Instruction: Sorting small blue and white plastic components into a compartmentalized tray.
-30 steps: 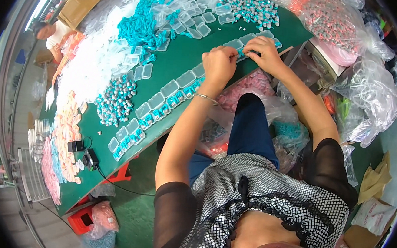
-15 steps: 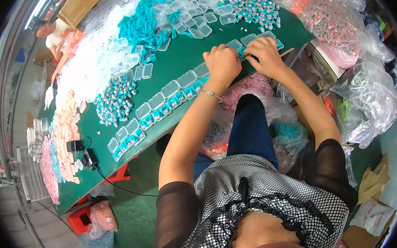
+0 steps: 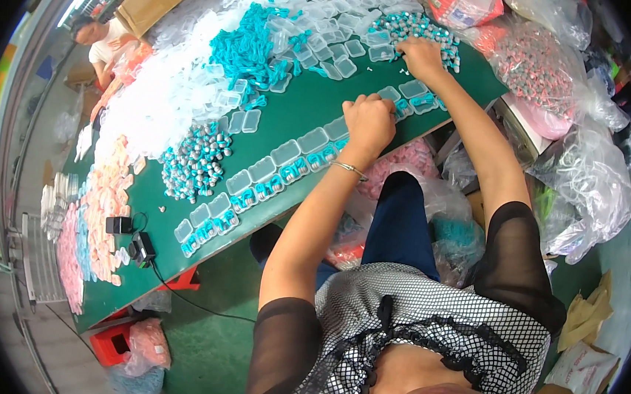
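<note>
A row of small clear plastic boxes (image 3: 286,153) with lids laid back lies along the near table edge, teal pieces inside several of them. My left hand (image 3: 369,121) is curled over the upper part of this row. Its fingers are bent in beside a box, and what they hold, if anything, is hidden. Farther out, my right hand (image 3: 420,55) reaches to the near edge of a pile of small grey-and-teal pieces (image 3: 446,38). Its fingertips are bent down close together among the pieces; I cannot make out what is between them.
On the green table (image 3: 292,121) lie teal soft pieces (image 3: 242,47), a heap of clear boxes (image 3: 342,51), more grey-and-teal pieces (image 3: 197,151), peach pieces (image 3: 107,203) and a black adapter (image 3: 143,246) with a cable. Plastic bags (image 3: 537,66) crowd the right. Another person (image 3: 108,47) sits far left.
My right hand has left the row of boxes beside my left hand and moved away to the grey-and-teal pile. My left hand stays at the row. The whole view has shifted slightly.
</note>
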The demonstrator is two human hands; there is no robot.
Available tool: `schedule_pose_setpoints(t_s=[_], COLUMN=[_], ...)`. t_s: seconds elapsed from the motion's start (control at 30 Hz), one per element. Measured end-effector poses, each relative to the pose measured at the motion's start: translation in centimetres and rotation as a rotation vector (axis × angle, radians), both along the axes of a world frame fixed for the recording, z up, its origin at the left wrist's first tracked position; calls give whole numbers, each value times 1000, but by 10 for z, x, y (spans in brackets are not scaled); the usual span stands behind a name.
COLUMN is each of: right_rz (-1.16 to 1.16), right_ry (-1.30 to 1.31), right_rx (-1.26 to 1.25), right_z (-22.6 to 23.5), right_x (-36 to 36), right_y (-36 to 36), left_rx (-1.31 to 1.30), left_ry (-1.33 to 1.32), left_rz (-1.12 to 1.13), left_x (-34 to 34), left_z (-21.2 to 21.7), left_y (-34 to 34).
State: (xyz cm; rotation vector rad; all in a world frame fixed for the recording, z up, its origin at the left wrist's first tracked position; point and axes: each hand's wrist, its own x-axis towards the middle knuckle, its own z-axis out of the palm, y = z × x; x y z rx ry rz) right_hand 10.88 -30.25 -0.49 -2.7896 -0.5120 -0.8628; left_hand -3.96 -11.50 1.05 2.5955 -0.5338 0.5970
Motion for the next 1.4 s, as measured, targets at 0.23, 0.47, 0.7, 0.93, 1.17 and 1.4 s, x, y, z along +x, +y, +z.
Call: schedule_pose_setpoints(t_s=[0.23,0.47,0.7,0.93,1.17,1.4], right_rz=[-161,-41,-18,121,442,477], right_ry=[76,40,15,72,462,244], right_rx=[-283,-274,-264,127,610,331], right_z=[2,10,7,13,39,25], right_x=[18,10,13,-5,-93,-121], right_y=[12,15,5,-17,-32,-53], left_rx=[-108,-24,420,230,-499,-427], left_ry=[43,-65,-81,50,212,63], left_rz=[-14,197,508,419,-26,-203], left_x=[-19,-27,-39,-31,-17,6], left_z=[15,22,10,5,29,11], left_y=[35,167,283,276,123,-15])
